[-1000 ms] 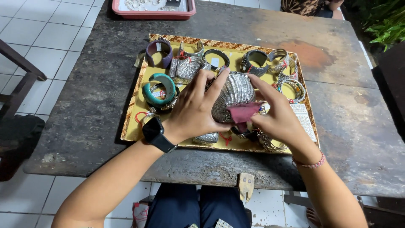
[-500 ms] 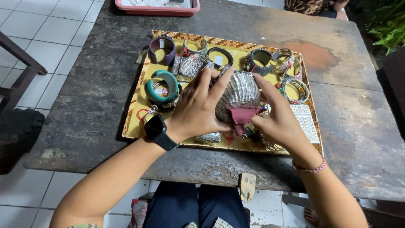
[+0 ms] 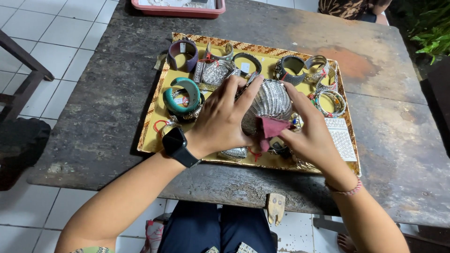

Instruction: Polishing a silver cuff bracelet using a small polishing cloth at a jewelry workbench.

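Little has moved since the earlier frame — both hands stay closed around the wide silver cuff [image 3: 271,100], and the view has only slid slightly, so the tray now sits a touch lower in the picture.

Furthest left on the yellow tray [image 3: 150,140] lie a purple bangle [image 3: 183,55] at the far corner and a teal bangle [image 3: 183,96] nearer the front, the teal one just beside the left hand [image 3: 220,122]. That hand wears a black smartwatch [image 3: 179,146] on its wrist; its fingers are spread and curve over the left side of the cuff, the fingertips resting on the ribbed metal. The cuff is held just above the middle of the tray, between the two hands.

Against the cuff's lower right side, a small dark red cloth [image 3: 271,129] is pinched between the thumb and fingers of the right hand [image 3: 313,136] — the index finger reaches up along the cuff's right edge. A pink beaded bracelet [image 3: 346,189] circles that wrist.

Further right on the tray sit a dark beaded bangle [image 3: 289,69], an open silver cuff [image 3: 318,63], a ring of red-and-green stones [image 3: 330,103] and a flat white studded piece [image 3: 341,138] near the right hand. The tray rests on a worn dark wooden table [image 3: 389,154], with a red tray [image 3: 180,10] at its far edge.
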